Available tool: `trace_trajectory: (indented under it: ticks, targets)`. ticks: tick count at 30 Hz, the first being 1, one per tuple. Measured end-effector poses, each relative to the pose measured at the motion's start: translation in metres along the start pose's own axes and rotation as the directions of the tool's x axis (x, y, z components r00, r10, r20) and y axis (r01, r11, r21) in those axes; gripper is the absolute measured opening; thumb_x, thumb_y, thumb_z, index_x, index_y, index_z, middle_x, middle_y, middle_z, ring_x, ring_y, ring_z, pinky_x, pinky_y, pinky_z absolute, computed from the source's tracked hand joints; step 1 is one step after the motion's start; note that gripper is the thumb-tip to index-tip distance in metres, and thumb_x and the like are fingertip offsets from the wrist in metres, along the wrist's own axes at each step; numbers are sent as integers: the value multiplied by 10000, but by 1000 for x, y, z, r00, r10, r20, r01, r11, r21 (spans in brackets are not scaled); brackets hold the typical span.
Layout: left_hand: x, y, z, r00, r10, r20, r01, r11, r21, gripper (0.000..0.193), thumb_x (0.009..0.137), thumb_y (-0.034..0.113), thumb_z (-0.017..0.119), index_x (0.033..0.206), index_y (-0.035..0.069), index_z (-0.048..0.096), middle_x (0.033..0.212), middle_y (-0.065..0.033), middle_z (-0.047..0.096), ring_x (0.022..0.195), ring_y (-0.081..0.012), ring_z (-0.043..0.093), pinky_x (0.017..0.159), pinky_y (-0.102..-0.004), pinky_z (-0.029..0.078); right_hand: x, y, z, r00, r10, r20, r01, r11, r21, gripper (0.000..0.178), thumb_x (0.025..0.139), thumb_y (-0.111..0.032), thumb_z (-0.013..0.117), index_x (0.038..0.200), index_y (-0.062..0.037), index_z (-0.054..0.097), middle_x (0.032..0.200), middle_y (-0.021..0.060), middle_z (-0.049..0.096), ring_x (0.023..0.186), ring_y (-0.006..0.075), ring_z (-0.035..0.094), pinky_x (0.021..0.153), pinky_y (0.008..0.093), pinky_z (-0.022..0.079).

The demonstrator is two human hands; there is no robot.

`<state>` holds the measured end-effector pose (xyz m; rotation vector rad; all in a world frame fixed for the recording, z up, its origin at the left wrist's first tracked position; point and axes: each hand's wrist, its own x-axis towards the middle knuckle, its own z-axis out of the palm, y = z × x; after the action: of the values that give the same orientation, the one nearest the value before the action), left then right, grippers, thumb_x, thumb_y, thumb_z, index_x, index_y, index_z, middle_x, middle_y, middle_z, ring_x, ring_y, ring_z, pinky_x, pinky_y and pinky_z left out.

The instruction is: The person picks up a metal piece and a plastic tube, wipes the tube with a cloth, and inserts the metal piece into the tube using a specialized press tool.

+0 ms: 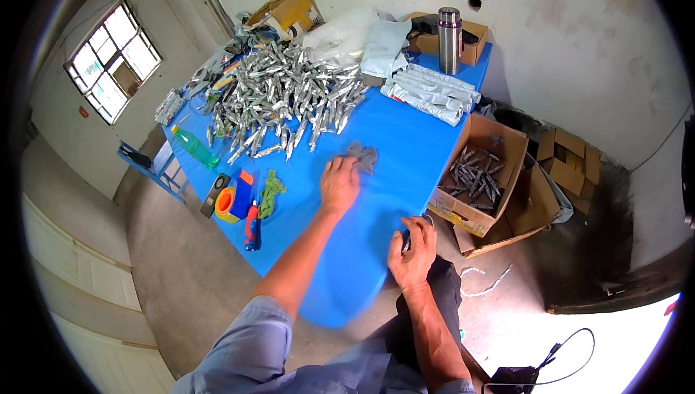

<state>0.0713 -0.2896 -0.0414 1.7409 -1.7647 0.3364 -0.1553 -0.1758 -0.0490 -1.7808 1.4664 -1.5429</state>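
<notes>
The largest thing is the blue-covered surface (405,133), which spreads before the person, and on its far part there is a wide heap of silvery wrapped sticks (282,90). To the right of the surface stands an open cardboard box (517,144), with more such sticks (476,177) inside it. Grey plastic mailing bags (427,94) lie in a flat pile at the far right, and just behind them a steel flask (449,41) stands upright. A green bottle (194,146) is near the left edge. The left hand (340,185) rests palm down on the middle of the surface — its fingertips touch the grey cloth (364,157), but I cannot tell if its grip is pinching the fabric. The right hand (413,255) is at the right edge of the surface; its grip is curled around a small dark object (406,240), which is mostly hidden by the fingers. To the left of the left forearm are a blue-and-orange tape dispenser (243,195), a red-and-blue tool (251,227) and — just beside them — a crumpled green cloth (271,193).
</notes>
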Motion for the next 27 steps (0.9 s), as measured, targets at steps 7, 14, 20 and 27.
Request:
trace_trajectory:
  ticks: [7, 14, 20, 27]
  targets:
    - [-1, -3, 3, 999, 3, -39, -4, 1000, -23, 258, 907, 90, 654, 1162, 106, 690, 1134, -144, 666, 1015, -394, 624, 868, -503, 534, -5, 1, 2, 1000, 6, -1, -6, 999, -34, 364, 863, -58, 684, 1225, -18, 677, 1321, 200, 609, 1221, 394, 581, 1048, 462, 491]
    - [-3, -2, 1, 997, -55, -56, 49, 994, -97, 236, 890, 81, 662, 1120, 103, 707, 1112, -122, 684, 996, -382, 639, 849, -493, 545, -4, 10, 19, 983, 183, -29, -179, 979, 98, 518, 922, -81, 646, 1417, 17, 533, 1399, 240, 532, 1280, 410, 548, 1061, 464, 483]
    - [2, 3, -5, 995, -100, -30, 94, 983, -155, 241, 885, 72, 679, 1122, 101, 710, 1130, -114, 694, 1014, -372, 646, 863, -478, 547, 2, 22, 22, 959, 281, 23, -281, 946, 162, 514, 938, -58, 616, 1437, 8, 510, 1422, 200, 488, 1243, 338, 558, 954, 408, 550]
    - [-1, -2, -7, 987, -162, -5, 154, 947, -282, 276, 878, 65, 710, 1153, 96, 707, 1154, -105, 697, 1023, -363, 644, 870, -468, 545, 7, 12, 30, 939, 344, 25, -344, 930, 128, 473, 956, -89, 586, 1418, -9, 532, 1387, 159, 478, 1184, 281, 520, 936, 392, 508]
